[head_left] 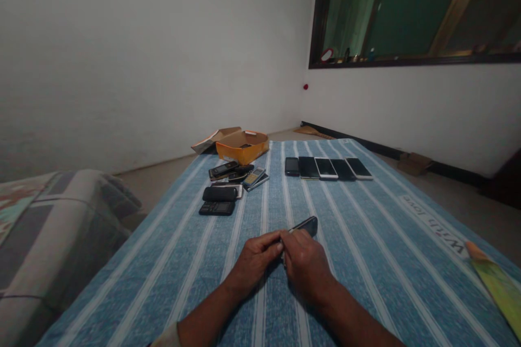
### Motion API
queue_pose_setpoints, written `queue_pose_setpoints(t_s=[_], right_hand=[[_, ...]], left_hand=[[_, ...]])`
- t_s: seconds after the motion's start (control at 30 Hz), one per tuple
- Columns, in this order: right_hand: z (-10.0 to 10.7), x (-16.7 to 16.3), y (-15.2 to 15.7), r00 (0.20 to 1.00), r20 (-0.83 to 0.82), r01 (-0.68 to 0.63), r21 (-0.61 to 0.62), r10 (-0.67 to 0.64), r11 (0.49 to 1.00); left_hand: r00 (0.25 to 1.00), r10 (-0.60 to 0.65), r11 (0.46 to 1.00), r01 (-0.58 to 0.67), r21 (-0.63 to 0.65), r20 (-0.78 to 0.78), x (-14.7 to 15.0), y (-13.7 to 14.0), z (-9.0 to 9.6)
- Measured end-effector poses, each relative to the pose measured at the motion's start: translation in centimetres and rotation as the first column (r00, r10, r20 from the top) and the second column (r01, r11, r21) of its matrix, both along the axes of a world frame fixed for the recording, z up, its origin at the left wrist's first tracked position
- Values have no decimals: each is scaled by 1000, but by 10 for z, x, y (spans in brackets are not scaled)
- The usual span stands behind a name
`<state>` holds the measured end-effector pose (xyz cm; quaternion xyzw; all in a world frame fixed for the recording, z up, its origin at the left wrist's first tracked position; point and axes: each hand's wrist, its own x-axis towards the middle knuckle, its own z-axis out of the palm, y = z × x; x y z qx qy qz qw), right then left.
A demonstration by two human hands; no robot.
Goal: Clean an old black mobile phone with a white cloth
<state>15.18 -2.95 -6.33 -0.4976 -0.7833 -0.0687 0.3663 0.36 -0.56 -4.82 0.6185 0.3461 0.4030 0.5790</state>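
Note:
A dark mobile phone point(308, 226) is held low over the striped cloth, its far end showing past my fingers. My right hand point(306, 261) is closed around the phone, and its fingers hide most of the near part. Touching the right hand, my left hand point(257, 256) has its thumb and fingers pinched at the phone's near edge. What the fingertips grip there is hidden. Ahead to the left lie a black keypad phone point(217, 208) and a black case-like phone point(220, 193), beside a loose pile of older phones point(255, 178).
A blue-and-white striped cloth point(183, 276) covers the table. Several flat smartphones point(325, 168) lie in a row at the back right. An open orange box point(244, 150) stands behind the pile. A yellow-green item point(494, 284) sits at the right edge; a covered seat point(61, 244) is left.

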Motion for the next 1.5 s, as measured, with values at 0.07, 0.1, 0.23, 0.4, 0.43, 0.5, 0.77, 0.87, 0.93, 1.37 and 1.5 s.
queue_pose_setpoints(t_s=[0.07,0.1,0.23,0.4,0.43,0.5,0.77,0.87,0.93,1.37,1.5], right_hand=[[0,-1,-1,999,24,33,-46,-32,998],[1,-2,-2,998,38,49,-69,-47,996],[10,-2,-5,987,115,131,-165,-113,977],[27,19,1,950,236,270,-294,-204,917],[30,25,4,941,248,303,-303,-232,904],[33,39,10,923,257,361,-314,-287,878],[22,22,7,940,249,292,-237,-233,927],[18,5,-1,965,215,199,-218,-152,956],[19,6,-2,967,211,193,-231,-145,954],[23,11,-3,959,210,243,-256,-191,936],[13,-6,-12,985,153,113,-190,-84,975]], left_hand=[[1000,4,1000,-4,-9,7,1,2,-4],[1000,10,1000,-10,-7,-1,1,3,-6],[996,59,997,-57,47,-62,1,6,-12],[987,95,991,-81,107,-133,0,4,-11],[984,96,990,-79,114,-148,0,4,-11],[982,94,990,-74,123,-165,0,3,-9],[989,92,991,-80,103,-117,1,3,-4],[990,96,989,-83,122,-105,2,3,-5],[988,99,987,-82,141,-120,1,3,-6],[979,108,985,-81,155,-175,2,2,-4],[978,112,986,-87,144,-173,2,0,0]])
